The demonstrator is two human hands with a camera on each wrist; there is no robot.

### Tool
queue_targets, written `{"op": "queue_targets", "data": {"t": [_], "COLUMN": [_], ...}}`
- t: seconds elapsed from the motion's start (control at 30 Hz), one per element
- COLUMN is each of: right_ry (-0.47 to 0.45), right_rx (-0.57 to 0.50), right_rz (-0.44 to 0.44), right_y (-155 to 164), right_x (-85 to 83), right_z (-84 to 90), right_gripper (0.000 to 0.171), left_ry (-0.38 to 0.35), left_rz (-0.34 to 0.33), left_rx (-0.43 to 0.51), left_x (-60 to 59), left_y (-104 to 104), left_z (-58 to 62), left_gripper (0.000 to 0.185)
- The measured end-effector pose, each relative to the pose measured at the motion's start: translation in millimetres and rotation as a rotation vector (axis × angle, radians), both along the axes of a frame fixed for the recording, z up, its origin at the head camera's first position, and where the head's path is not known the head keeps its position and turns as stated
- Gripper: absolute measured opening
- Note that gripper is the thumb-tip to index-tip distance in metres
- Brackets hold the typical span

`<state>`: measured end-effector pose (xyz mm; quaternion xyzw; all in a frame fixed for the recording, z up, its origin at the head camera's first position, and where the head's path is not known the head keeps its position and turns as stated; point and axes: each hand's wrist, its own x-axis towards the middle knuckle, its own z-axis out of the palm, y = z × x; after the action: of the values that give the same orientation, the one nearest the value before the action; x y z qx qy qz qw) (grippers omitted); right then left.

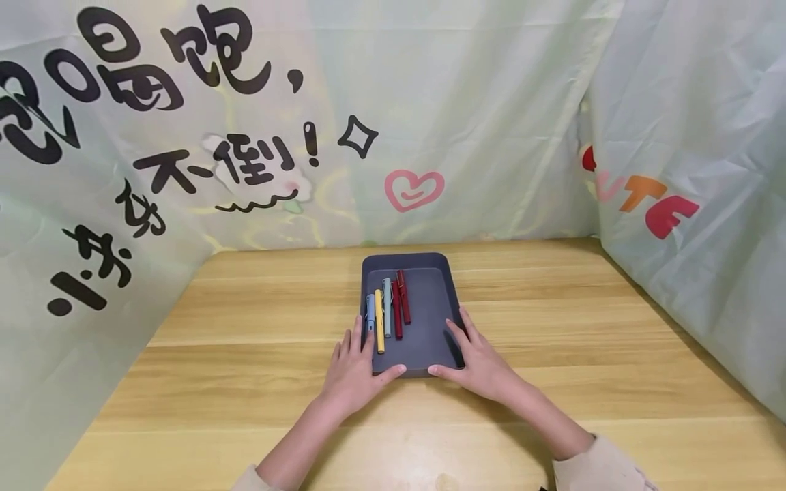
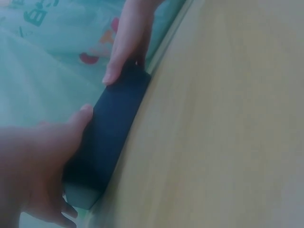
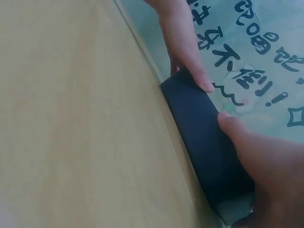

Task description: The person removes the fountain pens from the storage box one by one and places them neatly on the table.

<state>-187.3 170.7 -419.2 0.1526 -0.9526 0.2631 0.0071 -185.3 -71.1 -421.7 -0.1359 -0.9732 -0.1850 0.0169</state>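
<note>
A dark grey rectangular tray (image 1: 424, 327) stands on the wooden table with several capped pens inside, along its left part. They are a blue pen (image 1: 370, 310), a yellow pen (image 1: 379, 320), a pale teal pen (image 1: 387, 307) and two dark red pens, the right one (image 1: 403, 296) lying slightly farther back. My left hand (image 1: 353, 375) holds the tray's near left corner, thumb on the near rim and fingers along the left side. At the near right corner my right hand (image 1: 485, 365) holds it likewise. Both wrist views show the thumbs on the tray's near wall (image 2: 114, 114).
The light wooden table (image 1: 258, 354) extends on both sides of the tray. Behind it hangs a pale printed curtain (image 1: 479, 123) with black characters and a pink heart. Another curtain panel (image 1: 706, 273) borders the right side.
</note>
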Motion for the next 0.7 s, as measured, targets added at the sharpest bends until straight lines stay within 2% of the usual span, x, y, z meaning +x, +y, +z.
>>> {"op": "queue_targets", "data": {"t": [0.47,0.7], "right_ry": [0.001,0.016], "right_rx": [-0.033,-0.027], "right_rz": [-0.018,-0.031], "right_y": [-20,-28], "right_x": [3.7,6.5], "right_z": [-0.5,-0.6], "right_gripper": [0.098,0.096], "left_ry": [-0.044,-0.039], "left_rz": [0.001,0.001], "left_rx": [0.048,0.058], "left_x": [2.0,3.6], "left_y": [-19,-26], "left_z": [1.5,1.2], "left_gripper": [0.093,0.091]}}
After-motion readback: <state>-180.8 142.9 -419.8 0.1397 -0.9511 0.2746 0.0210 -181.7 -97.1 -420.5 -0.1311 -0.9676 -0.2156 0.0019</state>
